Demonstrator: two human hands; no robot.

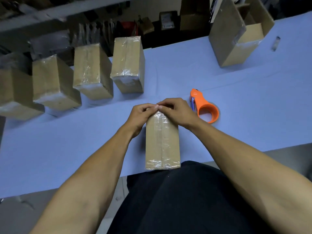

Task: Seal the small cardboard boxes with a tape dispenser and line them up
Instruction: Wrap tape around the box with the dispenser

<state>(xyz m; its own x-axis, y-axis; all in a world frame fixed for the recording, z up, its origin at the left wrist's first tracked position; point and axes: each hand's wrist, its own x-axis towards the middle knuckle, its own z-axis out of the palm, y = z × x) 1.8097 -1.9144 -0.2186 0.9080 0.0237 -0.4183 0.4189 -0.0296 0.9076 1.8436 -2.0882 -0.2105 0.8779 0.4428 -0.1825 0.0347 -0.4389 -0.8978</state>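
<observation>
Centrally in the head view, a small box lies lengthwise on the blue table, its near end at the table's edge against the person's dark clothing. Clear tape runs along its top seam and across the near end. Both hands sit at the box's far end. The left hand has its fingers curled over the far left corner, and the right hand has its fingers curled over the far right corner; their fingertips meet at the middle of that edge, pressing or pinching the tape there. Whether the thumbs are under the edge cannot be told.

Just right of the right hand, an orange dispenser lies flat on the table, apart from the box, its handle pointing away from the person and its ring holding a roll of clear tape.

Along the far left of the table stand four taped boxes in a row, side by side with narrow gaps, the leftmost partly cut off by the frame. At the far right stands an open box with its flaps up. Beyond the table, dark shelves hold blurred items.
</observation>
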